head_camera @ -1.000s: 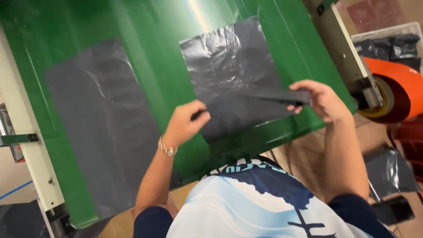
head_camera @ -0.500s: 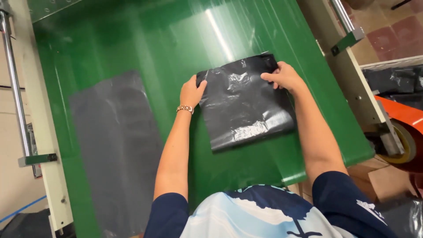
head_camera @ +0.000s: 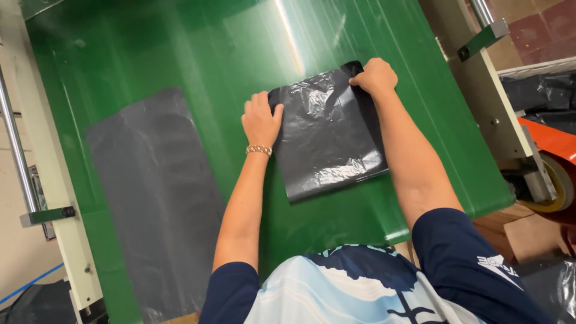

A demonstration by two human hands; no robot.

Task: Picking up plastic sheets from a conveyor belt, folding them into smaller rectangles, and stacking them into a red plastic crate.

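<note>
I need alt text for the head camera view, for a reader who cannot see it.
Two bare hands, left hand and right hand, grip the far corners of a folded black plastic bag on a green conveyor belt; a flat grey bag lies to its left.

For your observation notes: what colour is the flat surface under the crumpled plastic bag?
Green, clearest in the head view, beneath the black plastic bag.

Two flat plastic bags: a crumpled black bag point(head_camera: 329, 135) near centre, and a long grey bag point(head_camera: 157, 198) at eight o'clock.
</note>
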